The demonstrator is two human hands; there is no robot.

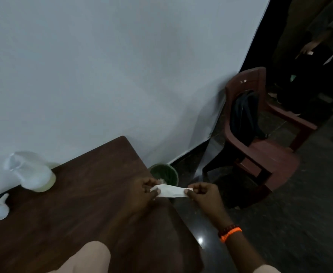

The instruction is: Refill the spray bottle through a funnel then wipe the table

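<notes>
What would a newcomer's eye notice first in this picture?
First, the two hands at the table's right edge: the left hand and right hand hold a white tissue stretched between them, above a green bin on the floor. Next, the maroon plastic chair at right, against the wall.

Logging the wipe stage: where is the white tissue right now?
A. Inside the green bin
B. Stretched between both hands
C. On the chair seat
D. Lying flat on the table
B: the white tissue is pinched at either end by the left hand and right hand, past the table's edge.
</notes>
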